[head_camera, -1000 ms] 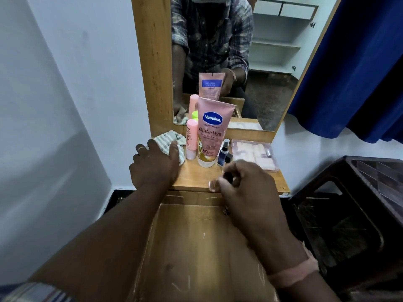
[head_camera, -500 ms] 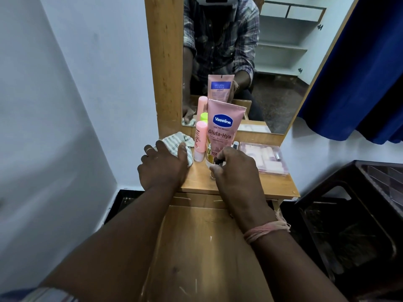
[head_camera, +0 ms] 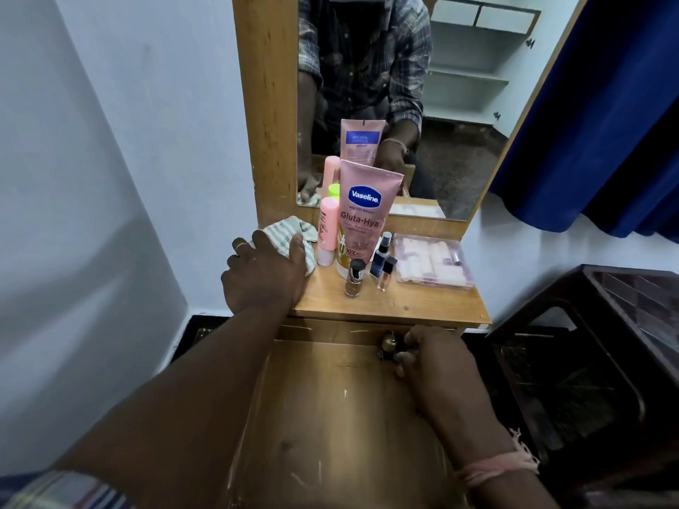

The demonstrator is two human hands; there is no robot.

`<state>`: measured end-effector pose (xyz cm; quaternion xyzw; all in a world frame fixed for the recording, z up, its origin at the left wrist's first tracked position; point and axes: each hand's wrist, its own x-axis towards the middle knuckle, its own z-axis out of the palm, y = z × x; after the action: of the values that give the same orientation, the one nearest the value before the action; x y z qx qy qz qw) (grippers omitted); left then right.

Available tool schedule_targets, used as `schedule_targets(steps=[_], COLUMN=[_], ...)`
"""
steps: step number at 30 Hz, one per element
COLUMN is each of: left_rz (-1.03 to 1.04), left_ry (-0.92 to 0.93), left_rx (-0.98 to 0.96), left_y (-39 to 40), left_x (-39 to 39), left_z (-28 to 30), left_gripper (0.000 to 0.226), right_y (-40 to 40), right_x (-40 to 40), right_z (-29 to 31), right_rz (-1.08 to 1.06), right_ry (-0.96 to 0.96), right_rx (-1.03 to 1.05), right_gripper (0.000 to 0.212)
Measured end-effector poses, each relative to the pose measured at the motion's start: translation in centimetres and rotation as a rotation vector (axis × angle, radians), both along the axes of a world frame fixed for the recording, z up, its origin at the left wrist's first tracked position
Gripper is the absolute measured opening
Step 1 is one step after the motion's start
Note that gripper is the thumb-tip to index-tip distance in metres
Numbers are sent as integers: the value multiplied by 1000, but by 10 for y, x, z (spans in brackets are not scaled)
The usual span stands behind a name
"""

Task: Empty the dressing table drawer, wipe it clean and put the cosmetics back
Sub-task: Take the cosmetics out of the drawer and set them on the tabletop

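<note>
The left hand [head_camera: 266, 275] is pressed flat on a striped cloth [head_camera: 290, 233] at the wooden tabletop's [head_camera: 404, 306] 9 o'clock edge. The right hand [head_camera: 437, 356] is closed on a small round brass-coloured item [head_camera: 389, 343] at the open wooden drawer's [head_camera: 330, 416] 1 o'clock corner. A pink Vaseline tube [head_camera: 363, 214] and glass bottles [head_camera: 382, 260] are stood upright on the tabletop.

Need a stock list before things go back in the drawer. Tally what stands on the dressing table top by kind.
Tubes: 2, the Vaseline tube and the slim pink tube
Small bottles: 3, brown, dark blue spray, clear
Clear plastic box: 1
Striped cloth: 1
Green-capped item, mostly hidden: 1
Total: 8
</note>
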<state>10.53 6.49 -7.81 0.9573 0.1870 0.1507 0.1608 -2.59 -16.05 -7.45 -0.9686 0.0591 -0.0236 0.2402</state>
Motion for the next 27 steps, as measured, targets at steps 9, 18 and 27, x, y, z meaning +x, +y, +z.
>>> schedule_targets(steps=[9, 18, 27], left_rz=[3, -10, -8], left_ry=[-5, -32, -10], left_rx=[-11, -13, -18], left_y=[1, 1, 2], left_x=[2, 0, 1], left_z=[-3, 0, -1], left_gripper=[81, 81, 81], right_y=[6, -3, 2], right_x=[-6, 23, 62], right_z=[0, 76, 57], right_rz=[83, -97, -66], right_ry=[20, -328, -317], right_rx=[-1, 315, 210], right_gripper=[16, 33, 32])
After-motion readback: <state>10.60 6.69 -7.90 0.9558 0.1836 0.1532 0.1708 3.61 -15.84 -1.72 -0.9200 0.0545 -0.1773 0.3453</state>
